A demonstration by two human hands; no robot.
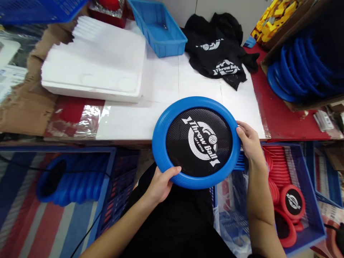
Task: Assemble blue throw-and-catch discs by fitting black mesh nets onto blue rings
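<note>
Between my hands is a round throw-and-catch disc (174, 111) with a blue ring and a black mesh centre printed "Throw Ball". It is held at the table's front edge, print side up. My left hand (161, 182) grips the ring at its lower left, thumb on top and the other fingers underneath. On the right rim, my right hand (248, 139) pinches the ring, its lower fingers partly hidden. Several black printed mesh pieces (215, 46) lie in a loose pile on the table behind the disc.
A white foam block (99, 61) lies on the left of the table (163, 82), beside a light-blue bin (168, 46). Blue rings (295, 71) fill a carton at right. Below, one crate (107, 179) holds blue discs; another (314, 215) holds red discs.
</note>
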